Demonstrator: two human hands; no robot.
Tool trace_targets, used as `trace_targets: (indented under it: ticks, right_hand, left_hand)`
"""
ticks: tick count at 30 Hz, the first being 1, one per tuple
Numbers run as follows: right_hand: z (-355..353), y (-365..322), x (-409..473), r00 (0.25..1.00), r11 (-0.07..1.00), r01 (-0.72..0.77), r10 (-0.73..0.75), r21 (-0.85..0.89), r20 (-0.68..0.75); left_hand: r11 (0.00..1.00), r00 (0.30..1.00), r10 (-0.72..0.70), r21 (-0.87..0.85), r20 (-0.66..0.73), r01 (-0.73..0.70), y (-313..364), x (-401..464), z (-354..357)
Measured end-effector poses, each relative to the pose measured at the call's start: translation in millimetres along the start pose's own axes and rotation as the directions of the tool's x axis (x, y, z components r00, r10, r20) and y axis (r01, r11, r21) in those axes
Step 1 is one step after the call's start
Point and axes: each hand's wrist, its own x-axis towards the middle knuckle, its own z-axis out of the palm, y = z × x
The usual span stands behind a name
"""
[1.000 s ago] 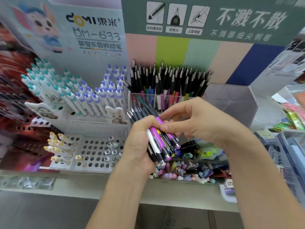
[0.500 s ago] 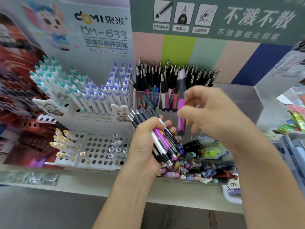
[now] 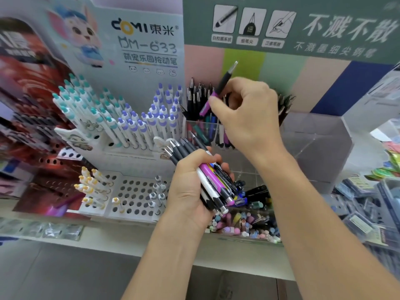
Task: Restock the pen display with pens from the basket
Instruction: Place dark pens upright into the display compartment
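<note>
pen axis: my right hand (image 3: 244, 111) pinches the purple pen (image 3: 216, 92), tilted, tip probably down, just above the clear bin (image 3: 216, 135).
left hand (image 3: 190, 189): clenched round the spare bundle (image 3: 216, 182).

Rack (image 3: 138, 191): at 9 o'clock, on the shelf (image 3: 121, 234).
Box (image 3: 316, 146): at 3 o'clock, just beside the rack.
Pens in box (image 3: 195, 100): stand at the box's back, near 12 o'clock.
Right hand (image 3: 246, 113): in front of those pens, with one pen (image 3: 218, 89) tilted.
Left hand (image 3: 190, 189): at 6 o'clock from the right hand, with a bunch (image 3: 214, 182).
Caps (image 3: 244, 224): at 5 o'clock, under the bunch.
</note>
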Motion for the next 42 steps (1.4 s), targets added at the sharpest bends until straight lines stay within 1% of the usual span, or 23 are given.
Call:
trace_targets:
  ticks: [3,6,8,11,13,16,17,18,19,20,21,22,24,26,29,31,33,35,36,38,39,40,42]
  right_hand:
    - [3.0,-0.5,4.1,0.990,0.975,-0.052,0.079,-0.214,0.116]
    - [0.6,-4.0,8.8,0.977,0.947,-0.052,0.114,-0.317,0.181]
    - [-0.4,-5.5,13.2,0.983,0.964,-0.062,0.104,-0.258,0.154]
    - [1.0,-3.9,18.8,0.997,0.982,-0.051,0.060,-0.180,0.048]
    - [1.8,-4.9,18.3,0.999,0.991,-0.026,0.030,-0.134,0.027]
    - [-6.2,-10.9,8.1,0.998,0.997,0.024,-0.029,-0.077,-0.061]
    - [-11.4,-12.7,1.3,0.999,0.999,0.012,-0.013,-0.046,-0.035]
    - [-16.6,-14.5,-6.9,0.997,0.999,-0.039,0.041,-0.032,0.059]
    - [-21.0,-15.9,-15.9,0.969,0.992,-0.118,0.126,-0.051,0.213]
    - [-24.1,-16.3,-24.5,0.901,0.977,-0.203,0.215,-0.070,0.376]
    - [-25.7,-14.4,-31.6,0.822,0.956,-0.286,0.278,-0.062,0.497]
    - [-25.9,-10.6,-36.4,0.769,0.933,-0.357,0.316,-0.037,0.556]
    - [-26.3,-3.1,-39.4,0.732,0.886,-0.464,0.374,0.014,0.570]
    - [-28.9,1.0,-38.7,0.707,0.852,-0.523,0.417,0.025,0.572]
    - [-33.2,5.4,-38.3,0.703,0.850,-0.527,0.438,-0.003,0.560]
    - [-36.3,8.3,-37.7,0.679,0.830,-0.557,0.450,0.008,0.580]
    - [-39.2,11.7,-37.5,0.616,0.766,-0.641,0.471,0.055,0.631]
    - [-39.2,15.6,-37.9,0.553,0.667,-0.736,0.491,0.117,0.673]
    - [-38.3,17.1,-38.3,0.537,0.615,-0.773,0.502,0.156,0.678]
    - [-35.9,18.7,-37.1,0.540,0.512,-0.818,0.529,0.261,0.655]
    - [-35.0,18.7,-35.4,0.560,0.473,-0.820,0.542,0.323,0.627]
    - [-34.9,17.0,-32.8,0.596,0.449,-0.802,0.554,0.395,0.581]
    - [-36.6,9.6,-24.5,0.723,0.463,-0.681,0.547,0.568,0.421]
  left_hand:
    - [1.000,1.000,-0.015,0.022,-0.006,0.015,0.0,-2.3,-0.7]
    - [0.999,1.000,-0.026,0.021,-0.011,0.026,1.5,-3.7,-0.4]
    - [1.000,1.000,-0.025,0.010,-0.010,0.025,3.5,-3.6,-1.8]
    - [1.000,1.000,-0.030,0.007,0.002,0.030,5.7,-2.1,-5.0]
    - [0.999,0.999,-0.033,0.019,0.002,0.033,6.2,-1.3,-5.7]
    - [0.997,0.999,-0.041,0.072,0.021,0.039,6.5,-0.7,-5.7]
    - [0.994,0.999,-0.043,0.103,0.025,0.040,6.1,-0.2,-6.1]
    - [0.989,0.999,-0.042,0.139,0.025,0.038,5.1,0.7,-6.7]
    - [0.983,0.999,-0.033,0.179,0.018,0.029,3.2,2.3,-7.3]
    - [0.977,1.000,-0.016,0.213,0.009,0.013,1.0,4.2,-7.5]
    - [0.970,1.000,0.003,0.242,0.003,-0.003,-1.7,5.6,-7.2]
    - [0.963,1.000,0.016,0.269,-0.002,-0.015,-4.8,7.4,-7.2]
    - [0.946,1.000,0.016,0.324,-0.024,-0.007,-10.5,9.5,-6.8]
    - [0.930,0.999,-0.003,0.366,-0.035,0.016,-14.9,10.3,-6.8]
    - [0.926,0.999,-0.035,0.376,-0.024,0.041,-18.1,9.7,-4.2]
    - [0.932,0.997,-0.074,0.355,-0.007,0.071,-19.3,7.5,-1.2]
    - [0.938,0.994,-0.105,0.333,0.014,0.094,-21.4,7.1,-1.6]
    - [0.940,0.991,-0.132,0.321,0.031,0.115,-22.0,6.9,-3.8]
    - [0.945,0.988,-0.148,0.303,0.051,0.126,-20.9,6.1,-5.0]
    - [0.962,0.981,-0.162,0.240,0.103,0.133,-16.0,2.1,-4.9]
    - [0.970,0.981,-0.155,0.205,0.112,0.130,-12.8,-0.6,-3.9]
    - [0.978,0.984,-0.140,0.172,0.107,0.120,-9.1,-2.7,-2.4]
    - [0.993,0.993,-0.083,0.085,0.084,0.076,-2.6,-4.4,-0.5]
